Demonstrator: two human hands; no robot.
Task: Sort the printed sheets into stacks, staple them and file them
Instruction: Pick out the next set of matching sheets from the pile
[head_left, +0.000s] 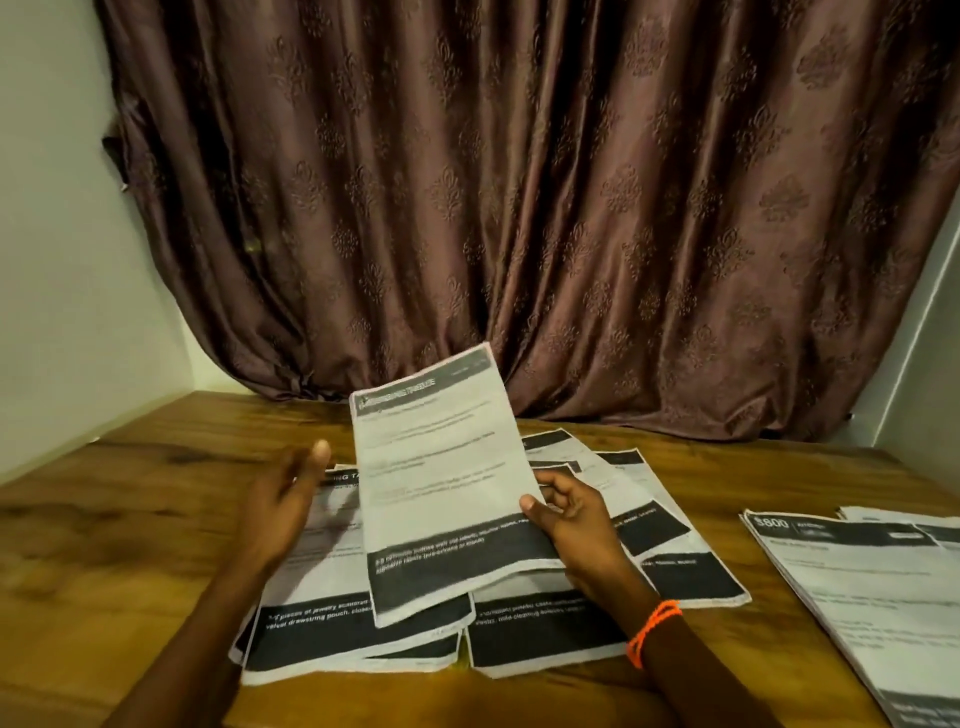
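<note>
One sheet (441, 483) pinched by right hand (576, 525) above loose pile (675, 561); left hand (283, 499) open, empty. One-edge hold: may droop, slip.

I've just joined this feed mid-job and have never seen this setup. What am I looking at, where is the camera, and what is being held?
There is no machine: a person works with bare hands, filmed by one camera worn on the head, looking forward and down. The right hand, with an orange wristband, pinches a printed sheet raised above a loose pile of sheets on the wooden table. The left hand hovers open, holding nothing. A second stack lies at the right. A brown curtain hangs behind.
</note>
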